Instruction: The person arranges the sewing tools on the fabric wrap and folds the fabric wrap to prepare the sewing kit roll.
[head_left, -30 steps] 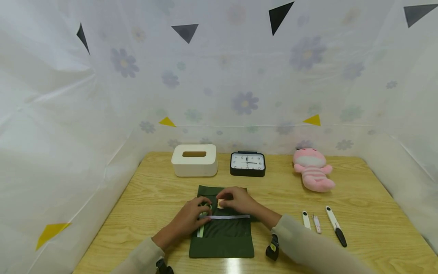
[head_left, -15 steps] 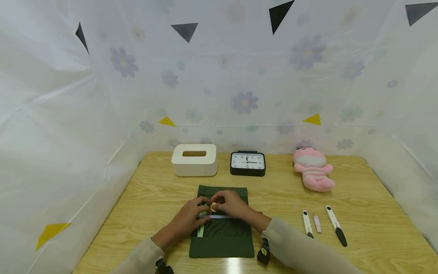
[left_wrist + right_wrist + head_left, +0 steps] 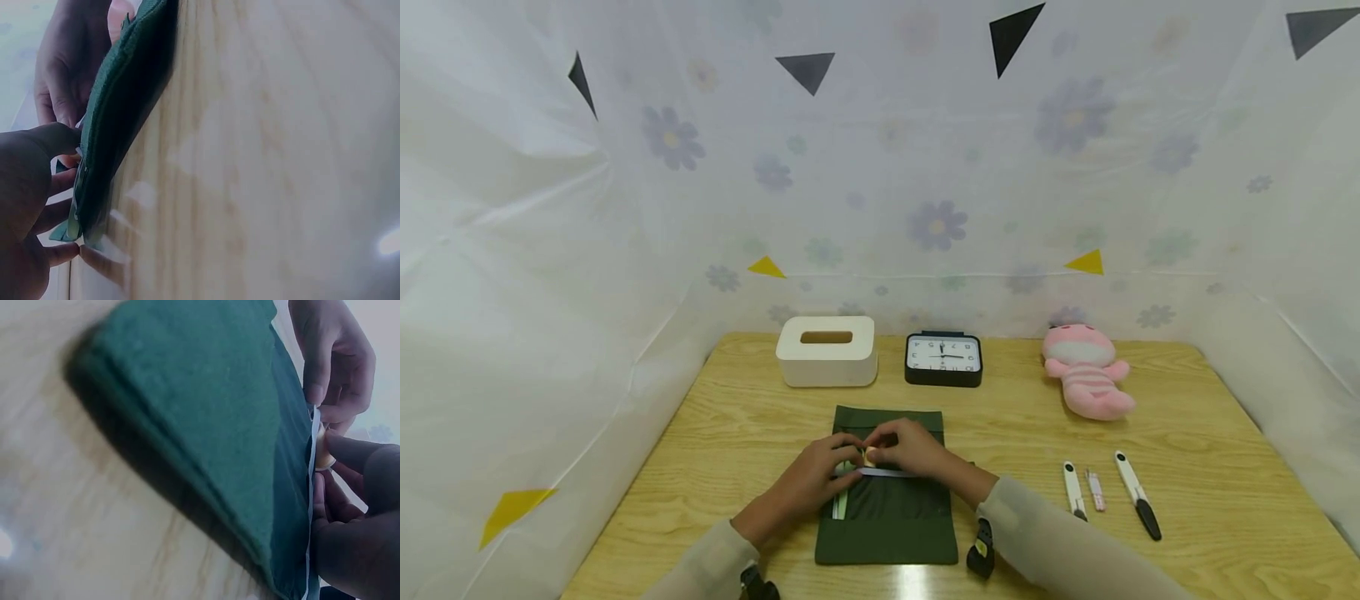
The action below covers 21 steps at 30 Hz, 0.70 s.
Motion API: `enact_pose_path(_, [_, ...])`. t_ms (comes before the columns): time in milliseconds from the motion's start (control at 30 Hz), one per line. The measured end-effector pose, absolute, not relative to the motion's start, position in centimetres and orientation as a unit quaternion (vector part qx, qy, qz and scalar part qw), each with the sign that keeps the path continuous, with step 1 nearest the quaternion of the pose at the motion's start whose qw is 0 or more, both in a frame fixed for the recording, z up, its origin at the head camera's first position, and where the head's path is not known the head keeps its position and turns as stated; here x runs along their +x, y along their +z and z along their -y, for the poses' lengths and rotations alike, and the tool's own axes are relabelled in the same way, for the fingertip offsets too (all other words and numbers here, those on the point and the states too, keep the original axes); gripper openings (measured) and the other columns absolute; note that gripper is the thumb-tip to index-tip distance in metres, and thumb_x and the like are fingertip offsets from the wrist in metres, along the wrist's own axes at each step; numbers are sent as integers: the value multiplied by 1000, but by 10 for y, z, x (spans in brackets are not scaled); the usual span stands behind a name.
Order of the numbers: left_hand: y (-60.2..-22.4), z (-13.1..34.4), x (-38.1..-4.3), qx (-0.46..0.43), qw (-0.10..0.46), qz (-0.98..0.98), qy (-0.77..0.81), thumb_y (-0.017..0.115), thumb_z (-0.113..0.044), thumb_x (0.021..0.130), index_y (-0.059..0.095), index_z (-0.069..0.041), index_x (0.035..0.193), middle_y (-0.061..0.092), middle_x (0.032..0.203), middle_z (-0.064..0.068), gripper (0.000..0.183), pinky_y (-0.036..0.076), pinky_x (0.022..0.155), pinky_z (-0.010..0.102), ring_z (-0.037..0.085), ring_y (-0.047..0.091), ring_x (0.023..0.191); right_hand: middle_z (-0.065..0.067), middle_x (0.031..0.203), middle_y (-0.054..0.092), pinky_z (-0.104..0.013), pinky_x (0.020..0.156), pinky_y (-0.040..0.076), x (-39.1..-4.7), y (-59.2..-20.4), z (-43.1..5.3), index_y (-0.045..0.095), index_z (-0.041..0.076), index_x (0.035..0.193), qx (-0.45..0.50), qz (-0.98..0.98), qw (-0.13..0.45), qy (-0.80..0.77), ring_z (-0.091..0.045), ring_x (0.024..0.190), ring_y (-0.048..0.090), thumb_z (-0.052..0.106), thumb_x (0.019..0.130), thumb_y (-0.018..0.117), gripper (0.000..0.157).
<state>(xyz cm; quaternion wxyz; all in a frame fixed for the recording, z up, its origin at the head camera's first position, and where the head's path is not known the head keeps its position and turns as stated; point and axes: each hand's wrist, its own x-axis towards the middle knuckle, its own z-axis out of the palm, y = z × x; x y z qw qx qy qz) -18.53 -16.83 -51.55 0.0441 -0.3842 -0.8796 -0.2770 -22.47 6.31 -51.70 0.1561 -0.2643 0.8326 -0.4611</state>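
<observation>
A dark green fabric pouch [image 3: 891,540] lies unfolded on the table, with a white elastic band [image 3: 887,473] across its middle. My left hand [image 3: 820,471] is at the pouch's left side; its thumb and index finger pinch the band in the right wrist view. Under that hand a pale green, slim item [image 3: 840,505] is tucked at the pouch's left edge, its upper part mostly hidden by the fingers. My right hand [image 3: 912,446] pinches a small peach-coloured piece [image 3: 323,450] at the band, close to the left fingertips. Its kind cannot be made out.
To the right lie two white-and-black handled tools [image 3: 1138,497] [image 3: 1074,490] with a small pinkish nail clipper-like item [image 3: 1096,490] between them. Along the back stand a white tissue box [image 3: 827,367], a black clock [image 3: 943,360] and a pink plush toy [image 3: 1086,375].
My right hand has moved left along the pouch with the peach-coloured piece, close to the left hand. The left hand has hardly moved; the band sits slightly higher.
</observation>
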Motion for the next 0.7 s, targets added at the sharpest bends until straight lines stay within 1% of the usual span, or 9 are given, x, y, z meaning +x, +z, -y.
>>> enact_pose_path(167, [-515,168,-184,-385,45,879,-279,76,-15,96,69,-17,100,66,128,6,9,57,89,42,21,67,110,4,108,73,-37,85,55,-224,-517,-64,77,15,115,-273,-832,156,-456,-14,98,68,27,100,70,20])
enact_pose_path(300, [-514,168,-183,-385,44,879,-278,75,-16,96,68,-17,100,66,128,4,8,57,90,42,20,67,110,4,108,73,-36,83,54,-224,-516,-64,77,15,114,-273,-832,157,-456,-13,96,67,26,100,71,19])
enact_pose_path(400, [-513,167,-183,-388,48,877,-279,75,-15,96,68,-17,100,66,127,5,8,57,90,42,20,67,110,5,103,73,-33,79,53,-223,-518,-63,77,14,113,-275,-834,150,-454,-11,91,66,26,99,72,18])
enact_pose_path(567, [-514,166,-183,-397,63,871,-282,76,-12,95,70,-14,101,67,125,6,8,58,88,41,20,68,107,6,92,70,-29,70,51,-222,-523,-59,76,13,109,-275,-839,121,-453,-8,80,62,23,99,72,15])
enact_pose_path(700, [-514,166,-183,-391,65,872,-287,73,-11,98,68,-14,102,67,122,3,7,58,88,40,19,67,108,7,89,68,-26,67,51,-219,-526,-55,76,15,106,-264,-846,102,-452,-5,76,61,22,99,72,11])
